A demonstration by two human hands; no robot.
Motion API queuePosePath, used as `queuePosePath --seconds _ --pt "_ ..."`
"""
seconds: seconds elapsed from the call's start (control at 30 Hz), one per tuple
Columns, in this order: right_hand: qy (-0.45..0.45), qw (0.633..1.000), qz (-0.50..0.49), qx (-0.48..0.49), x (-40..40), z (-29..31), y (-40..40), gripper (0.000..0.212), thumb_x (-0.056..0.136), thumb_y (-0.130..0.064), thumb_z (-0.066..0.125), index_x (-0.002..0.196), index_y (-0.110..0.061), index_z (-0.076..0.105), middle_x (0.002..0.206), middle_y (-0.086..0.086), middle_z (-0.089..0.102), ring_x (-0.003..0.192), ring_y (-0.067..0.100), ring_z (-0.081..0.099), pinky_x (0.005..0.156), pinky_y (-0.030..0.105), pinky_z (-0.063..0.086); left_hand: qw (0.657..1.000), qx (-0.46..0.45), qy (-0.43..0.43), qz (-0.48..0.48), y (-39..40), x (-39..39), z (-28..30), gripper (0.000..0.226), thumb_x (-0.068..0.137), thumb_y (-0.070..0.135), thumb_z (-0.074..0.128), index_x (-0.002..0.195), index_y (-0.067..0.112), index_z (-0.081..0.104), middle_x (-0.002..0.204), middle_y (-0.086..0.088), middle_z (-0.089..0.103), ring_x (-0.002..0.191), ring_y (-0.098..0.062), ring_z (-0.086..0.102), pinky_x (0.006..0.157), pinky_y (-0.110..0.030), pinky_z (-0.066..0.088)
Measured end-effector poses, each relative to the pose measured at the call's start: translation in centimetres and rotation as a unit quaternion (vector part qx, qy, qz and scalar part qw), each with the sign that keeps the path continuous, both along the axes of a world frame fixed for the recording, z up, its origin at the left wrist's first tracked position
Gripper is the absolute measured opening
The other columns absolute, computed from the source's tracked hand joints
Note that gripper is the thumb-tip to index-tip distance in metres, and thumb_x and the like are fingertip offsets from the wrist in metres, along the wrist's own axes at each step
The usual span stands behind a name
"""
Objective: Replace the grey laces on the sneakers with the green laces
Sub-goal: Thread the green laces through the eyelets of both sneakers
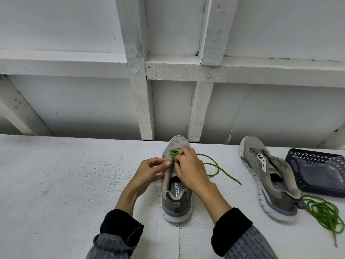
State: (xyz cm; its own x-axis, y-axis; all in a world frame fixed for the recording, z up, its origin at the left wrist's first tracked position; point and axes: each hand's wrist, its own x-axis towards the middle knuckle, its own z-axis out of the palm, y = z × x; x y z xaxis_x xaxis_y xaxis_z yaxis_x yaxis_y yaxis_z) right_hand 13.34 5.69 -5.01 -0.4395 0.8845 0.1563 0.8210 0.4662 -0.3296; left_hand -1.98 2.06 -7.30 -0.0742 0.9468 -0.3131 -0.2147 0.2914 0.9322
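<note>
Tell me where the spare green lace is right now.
In the head view, the spare green lace lies bundled at the lower right of the white table, against the heel of the unlaced sneaker.

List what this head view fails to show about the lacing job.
- Middle eyelets of the centre sneaker: covered by the left hand and right hand.
- What the fingers pinch: too small.
- Basket contents: blurred, cut by the right edge.
- Grey laces: none in view.
</note>
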Motion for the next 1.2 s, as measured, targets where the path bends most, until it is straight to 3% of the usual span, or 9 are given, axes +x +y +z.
queuePosePath --seconds 0.2,0.33,0.4,0.53,0.7,0.83,0.97,1.07,1.2 --pt "0.013 0.999 -0.016 0.025 -0.5 -0.2 -0.5 0.024 0.097 -0.025 0.05 0.11 -0.011 0.064 0.12 0.001 0.044 0.114 0.018 0.042 0.076 0.033 0.047 1.0 -0.002 0.024 0.0 0.2 -0.2 -0.4 0.014 0.094 0.015 0.061 0.099 0.006 0.071 0.092 -0.009 0.069 0.087 -0.016 0.062 0.075 -0.025 0.056" --pt "-0.05 0.996 -0.004 0.075 -1.2 -0.3 -0.5 0.018 0.09 -0.014 0.058 0.104 -0.005 0.064 0.118 0.006 0.05 0.11 0.024 0.048 0.071 0.031 0.04 1.0 -0.009 0.006 0.002 0.1 -0.2 -0.9 0.014 0.093 0.016 0.062 0.1 0.008 0.072 0.094 -0.013 0.064 0.09 -0.023 0.056 0.079 -0.028 0.055" --pt "-0.084 0.994 0.001 0.073 -1.6 0.0 -0.7 0.015 0.08 -0.01 0.069 0.094 -0.005 0.067 0.11 0.008 0.056 0.102 0.027 0.055 0.064 0.033 0.044 1.0 -0.009 0.006 0.002 0.1 -0.2 -0.8 0.015 0.093 0.016 0.062 0.101 0.007 0.072 0.092 -0.013 0.063 0.087 -0.022 0.055 0.076 -0.026 0.056" --pt "-0.113 0.989 0.003 0.096 -1.8 0.5 -0.7 0.033 0.041 -0.007 0.088 0.069 -0.007 0.068 0.083 0.007 0.061 0.074 0.025 0.062 0.048 0.028 0.045 1.0 -0.009 0.012 0.008 0.0 0.2 -0.4 0.013 0.095 0.013 0.06 0.098 0.008 0.072 0.081 -0.005 0.062 0.071 -0.011 0.054 0.065 -0.019 0.053" --pt "-0.112 0.99 -0.004 0.085 -1.6 0.4 -1.1 0.026 0.069 -0.004 0.075 0.094 -0.004 0.068 0.11 0.012 0.059 0.102 0.03 0.057 0.072 0.038 0.047 1.0 0.01 0.018 0.014 -0.2 0.4 -0.3 0.014 0.095 0.011 0.06 0.098 0.008 0.073 0.087 -0.008 0.064 0.083 -0.019 0.052 0.069 -0.021 0.055" --pt "-0.1 0.991 -0.015 0.084 -1.3 0.0 -1.0 0.028 0.062 -0.009 0.083 0.086 -0.009 0.069 0.101 0.007 0.061 0.092 0.025 0.059 0.067 0.034 0.049 1.0 0.016 0.014 0.009 -0.4 0.3 -0.1 0.014 0.094 0.011 0.06 0.097 0.009 0.073 0.085 -0.004 0.069 0.083 -0.017 0.058 0.07 -0.021 0.056" --pt "-0.115 0.988 0.006 0.107 -1.5 0.3 -1.1 0.029 0.06 -0.007 0.08 0.087 -0.004 0.07 0.099 0.01 0.061 0.092 0.029 0.059 0.07 0.037 0.049 1.0 0.007 0.013 0.012 -0.3 0.3 -0.3 0.014 0.094 0.012 0.061 0.098 0.01 0.074 0.09 -0.006 0.07 0.086 -0.018 0.059 0.072 -0.023 0.056" --pt "-0.133 0.985 0.024 0.109 -1.7 0.4 -1.0 0.028 0.068 -0.006 0.073 0.096 -0.003 0.068 0.106 0.011 0.057 0.1 0.03 0.055 0.075 0.04 0.046 1.0 0.01 0.019 0.008 -0.2 0.3 -0.5 0.015 0.094 0.012 0.061 0.097 0.012 0.076 0.092 -0.009 0.071 0.088 -0.02 0.058 0.081 -0.032 0.056" --pt "-0.109 0.986 0.009 0.125 -1.4 -0.1 -0.9 0.035 0.048 -0.008 0.086 0.078 -0.008 0.068 0.09 0.007 0.061 0.081 0.025 0.06 0.057 0.031 0.049 1.0 0.007 0.022 0.004 0.0 0.1 -0.3 0.014 0.093 0.014 0.063 0.099 0.012 0.076 0.097 -0.011 0.073 0.09 -0.017 0.062 0.084 -0.032 0.056"
